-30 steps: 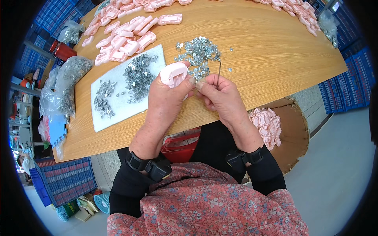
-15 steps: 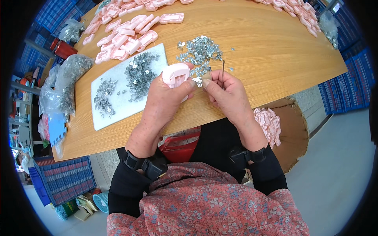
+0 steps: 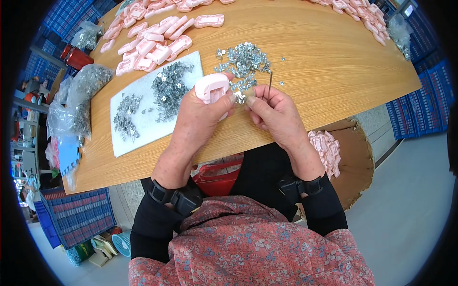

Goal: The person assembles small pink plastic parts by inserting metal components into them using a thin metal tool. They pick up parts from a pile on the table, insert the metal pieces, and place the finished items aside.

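My left hand (image 3: pixel 202 112) is closed round a pink plastic shell (image 3: pixel 211 85) with a rectangular recess in it. At its thumb tip a few small metal clips (image 3: pixel 239 97) show, between both hands' fingertips; which hand bears them I cannot tell. My right hand (image 3: pixel 277 110) is closed, with a thin dark metal rod (image 3: pixel 271 82) standing up out of its fingers. Just beyond the hands lies a loose heap of small silver clips (image 3: pixel 245 59). To the left, a white foam sheet (image 3: pixel 138 93) carries two more heaps of small metal parts.
Many pink shells (image 3: pixel 160 45) are piled at the back left of the wooden table (image 3: pixel 329 71), others at the back right. Bags of metal parts (image 3: pixel 88 95) line the left edge. Below right stands a cardboard box (image 3: pixel 355 162) with pink parts; blue crates (image 3: pixel 78 219) are stacked lower left.
The pink shell has shifted and tipped slightly to the left in my left hand. The rod in my right hand has turned a little, and a bent tip shows on it now.
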Motion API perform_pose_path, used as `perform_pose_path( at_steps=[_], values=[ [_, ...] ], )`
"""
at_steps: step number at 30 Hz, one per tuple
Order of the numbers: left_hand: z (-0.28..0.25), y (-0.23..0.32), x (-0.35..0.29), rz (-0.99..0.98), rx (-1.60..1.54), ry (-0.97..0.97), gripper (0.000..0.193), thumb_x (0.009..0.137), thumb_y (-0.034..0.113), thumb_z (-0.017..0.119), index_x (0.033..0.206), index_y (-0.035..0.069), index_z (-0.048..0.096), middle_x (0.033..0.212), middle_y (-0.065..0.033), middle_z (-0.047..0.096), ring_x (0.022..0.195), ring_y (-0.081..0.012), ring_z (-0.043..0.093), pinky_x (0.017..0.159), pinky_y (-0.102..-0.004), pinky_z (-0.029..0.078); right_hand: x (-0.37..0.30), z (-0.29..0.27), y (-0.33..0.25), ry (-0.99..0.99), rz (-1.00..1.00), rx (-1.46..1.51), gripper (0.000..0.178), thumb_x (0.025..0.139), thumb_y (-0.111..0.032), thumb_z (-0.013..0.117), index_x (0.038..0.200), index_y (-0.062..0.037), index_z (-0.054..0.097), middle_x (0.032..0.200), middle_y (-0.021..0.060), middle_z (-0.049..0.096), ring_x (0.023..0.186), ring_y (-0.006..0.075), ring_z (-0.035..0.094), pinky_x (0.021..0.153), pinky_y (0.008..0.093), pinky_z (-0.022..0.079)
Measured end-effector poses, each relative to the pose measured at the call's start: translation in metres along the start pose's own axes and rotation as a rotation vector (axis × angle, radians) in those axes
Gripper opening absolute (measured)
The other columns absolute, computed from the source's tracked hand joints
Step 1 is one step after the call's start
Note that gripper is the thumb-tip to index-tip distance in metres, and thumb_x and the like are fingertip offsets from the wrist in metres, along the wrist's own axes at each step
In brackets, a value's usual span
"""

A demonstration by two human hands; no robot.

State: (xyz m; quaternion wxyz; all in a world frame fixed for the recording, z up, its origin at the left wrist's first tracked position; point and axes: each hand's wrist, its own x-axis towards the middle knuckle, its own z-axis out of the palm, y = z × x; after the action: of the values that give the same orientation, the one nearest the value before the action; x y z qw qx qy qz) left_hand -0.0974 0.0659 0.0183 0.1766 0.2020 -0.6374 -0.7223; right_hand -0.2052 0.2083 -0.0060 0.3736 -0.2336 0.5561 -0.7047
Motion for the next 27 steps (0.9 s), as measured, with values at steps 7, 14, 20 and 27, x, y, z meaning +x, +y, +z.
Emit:
perform_pose_path(
  at_steps=[7, 14, 20, 27],
  values=[
    [-0.001, -0.002, 0.002, 0.006, 0.046, -0.014, 0.035, 0.090, 0.008, 0.068, 0.124, 0.001, 0.061, 0.087, 0.0002, 0.063, 0.075, -0.0068, 0.058, 0.064, -0.0228, 0.047, 0.002, -0.001, 0.000, 0.000, -0.002, -0.038, 0.010, 0.093, -0.011, 0.063, 0.098, -0.0028, 0.062, 0.075, -0.0049, 0.056, 0.060, 0.0014, 0.047, 0.053, 0.0178, 0.038],
    [0.010, -0.005, -0.007, -0.041, -0.072, 0.064, 0.037, 0.089, 0.007, 0.069, 0.124, -0.002, 0.060, 0.091, -0.0014, 0.065, 0.076, -0.0083, 0.061, 0.066, -0.0239, 0.050, 0.004, 0.001, 0.008, 0.103, -0.050, 0.011, 0.010, 0.093, -0.011, 0.063, 0.098, -0.0025, 0.062, 0.075, -0.0055, 0.056, 0.061, 0.0007, 0.048, 0.055, 0.0179, 0.040],
    [0.018, -0.011, -0.007, -0.023, -0.126, 0.059, 0.040, 0.088, 0.004, 0.068, 0.126, -0.003, 0.058, 0.092, -0.0024, 0.064, 0.079, -0.0097, 0.061, 0.068, -0.0245, 0.052, 0.002, 0.006, 0.010, 0.087, -0.118, -0.004, 0.007, 0.093, -0.008, 0.061, 0.098, -0.0022, 0.062, 0.078, -0.0040, 0.059, 0.064, 0.0023, 0.051, 0.061, 0.0188, 0.043],
    [0.009, -0.006, -0.006, -0.124, -0.281, 0.044, 0.043, 0.084, 0.002, 0.067, 0.126, -0.003, 0.056, 0.093, -0.0044, 0.063, 0.078, -0.0132, 0.063, 0.070, -0.0285, 0.056, 0.000, 0.011, 0.008, 0.103, -0.149, -0.059, 0.007, 0.092, -0.006, 0.060, 0.096, -0.0010, 0.062, 0.079, -0.0030, 0.059, 0.070, 0.0018, 0.051, 0.064, 0.0197, 0.044]
  ],
)
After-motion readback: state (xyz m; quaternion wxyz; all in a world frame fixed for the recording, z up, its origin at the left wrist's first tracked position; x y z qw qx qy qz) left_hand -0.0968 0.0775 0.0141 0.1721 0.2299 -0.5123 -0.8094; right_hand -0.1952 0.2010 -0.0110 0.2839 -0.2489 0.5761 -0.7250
